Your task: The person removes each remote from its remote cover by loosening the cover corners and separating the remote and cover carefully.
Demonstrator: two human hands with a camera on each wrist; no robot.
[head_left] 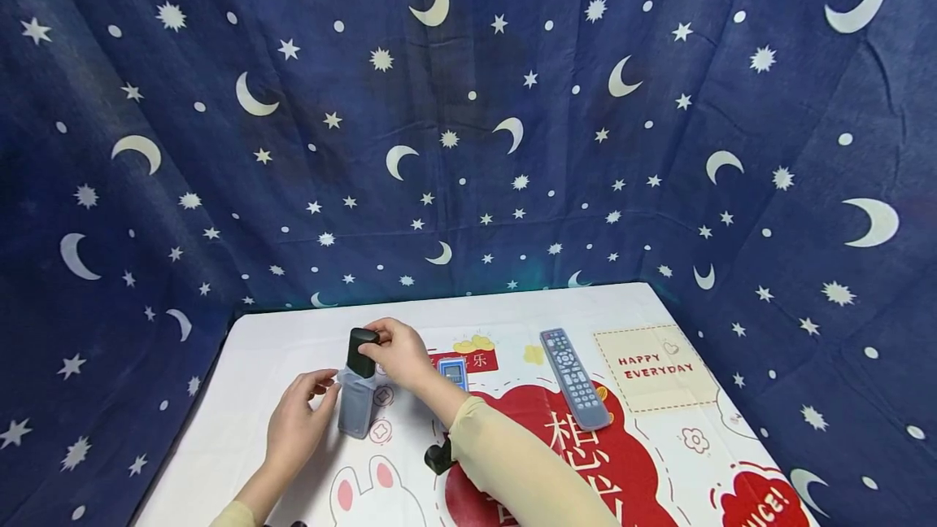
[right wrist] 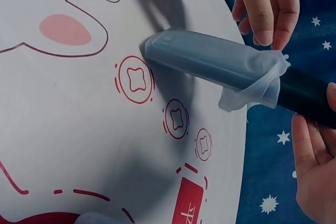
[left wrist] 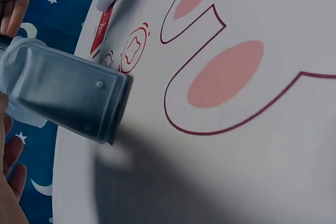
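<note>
A black slab shaped like a remote control stands upright, its lower part inside a translucent silicone sleeve. My right hand pinches the bare black upper end between thumb and fingers. On the other side, my left hand has its thumb and forefinger at the sleeve's rim, which is folded outward and bunched. In the right wrist view the left fingertips meet that rim. The sleeve's bottom end is down by the white tabletop, as the left wrist view shows. Any buttons on the slab are hidden.
To the right lies a grey remote control with light buttons. A blue-and-white remote with a small screen lies partly behind the right forearm. A small black object shows beside the right sleeve. Star-patterned curtains rise behind the printed tablecloth.
</note>
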